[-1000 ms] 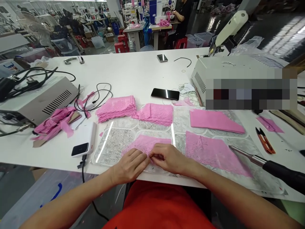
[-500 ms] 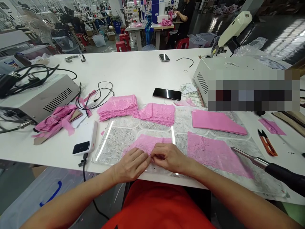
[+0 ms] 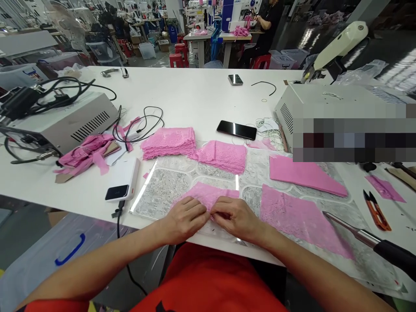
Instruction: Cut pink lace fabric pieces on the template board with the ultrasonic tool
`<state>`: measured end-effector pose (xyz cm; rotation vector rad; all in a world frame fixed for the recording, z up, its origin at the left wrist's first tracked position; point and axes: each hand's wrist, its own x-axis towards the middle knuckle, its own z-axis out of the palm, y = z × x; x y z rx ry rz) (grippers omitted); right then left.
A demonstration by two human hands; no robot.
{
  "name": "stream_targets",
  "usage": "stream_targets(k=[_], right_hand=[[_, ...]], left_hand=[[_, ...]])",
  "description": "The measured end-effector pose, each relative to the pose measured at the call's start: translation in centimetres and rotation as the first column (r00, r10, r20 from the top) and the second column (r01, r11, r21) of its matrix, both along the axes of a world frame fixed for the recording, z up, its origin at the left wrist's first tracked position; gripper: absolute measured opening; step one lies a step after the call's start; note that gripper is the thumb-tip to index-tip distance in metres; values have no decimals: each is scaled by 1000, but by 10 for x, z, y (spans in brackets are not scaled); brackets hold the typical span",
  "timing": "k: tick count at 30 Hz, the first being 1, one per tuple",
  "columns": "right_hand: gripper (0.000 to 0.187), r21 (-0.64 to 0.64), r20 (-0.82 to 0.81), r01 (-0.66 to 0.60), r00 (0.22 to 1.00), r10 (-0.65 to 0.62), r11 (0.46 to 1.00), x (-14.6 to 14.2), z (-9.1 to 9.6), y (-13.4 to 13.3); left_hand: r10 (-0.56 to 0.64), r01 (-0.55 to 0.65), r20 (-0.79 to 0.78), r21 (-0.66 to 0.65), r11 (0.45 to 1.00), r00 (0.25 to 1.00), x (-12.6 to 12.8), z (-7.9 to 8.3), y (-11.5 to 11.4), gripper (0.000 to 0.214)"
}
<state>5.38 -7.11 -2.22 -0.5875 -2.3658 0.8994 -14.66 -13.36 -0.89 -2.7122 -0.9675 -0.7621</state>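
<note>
A pink lace fabric piece [image 3: 209, 193] lies on the clear, grey-patterned mat [image 3: 162, 184] in front of me. Its near edge is pinched in my left hand [image 3: 188, 219] and my right hand [image 3: 235, 216], whose fingertips almost meet. The fingers hide what exactly is between them. Right of my hands, another pink lace piece [image 3: 299, 216] is spread flat, with the metal tip of a black-handled tool [image 3: 367, 237] over its right part. Beyond are a folded lace stack [image 3: 169, 142], a smaller lace stack [image 3: 224, 157] and a smooth pink fabric stack [image 3: 305, 173].
Orange thread snips [image 3: 377, 211] lie at the right. A black phone [image 3: 236, 130] lies beyond the stacks, and a white power bank [image 3: 125, 182] with a cable stands left. Grey machine boxes [image 3: 74, 121] flank the table. A co-worker [image 3: 268, 32] sits at a sewing machine behind.
The view has shifted slightly, so most things appear a little further right. Both hands keep their pinch at the near edge of the lace piece.
</note>
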Motion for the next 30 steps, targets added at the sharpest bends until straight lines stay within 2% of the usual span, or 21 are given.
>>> stream_targets(k=[8,13,22,30], right_hand=[[13,-55,32,10,999,-9,998,2,8,-2],[12,-9,51,12,999,-11,1000,1,10,-2],[13,105,65,22,997,-29,994,-3,3,-4],[13,90,38,47,998,-51,995,-3,2,-7]], left_hand=[[-4,5,2,-3,1000,1000,-1,0,-1,19],[-5,5,-9,8,1000,1000,0,0,-1,17],[-7,7,-25,5,1000,1000,0,0,-3,14],[6,-6,-21,-12,1000,1000,2,0,-1,20]])
